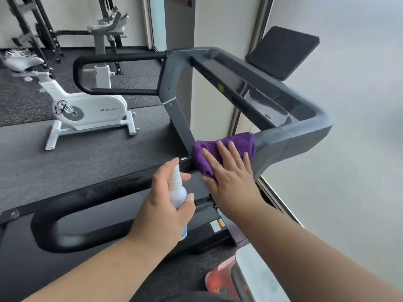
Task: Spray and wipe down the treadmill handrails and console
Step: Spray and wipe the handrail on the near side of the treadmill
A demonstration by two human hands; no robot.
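So, the right hand [231, 182] lies flat with its fingers [220, 153] straight and spread, pressing a purple cloth [224, 151] onto the near handrail [91, 192] of the treadmill, right where the black bar meets the grey corner of the frame [290, 144]. The left hand [165, 205] has its fingers curled around a small white spray bottle [180, 192], held upright just beside the cloth, nozzle end up by the index finger. The console [257, 99] runs across the far side as a glossy dark strip, with a black tablet-like screen [283, 52] tilted above it. The far handrail [117, 75] loops out on the other side, well apart from both hands. Off to the left there's a white exercise bike [87, 112] on the dark rubber floor [26, 99], and a pinkish shoe [220, 277] shows at the bottom edge.
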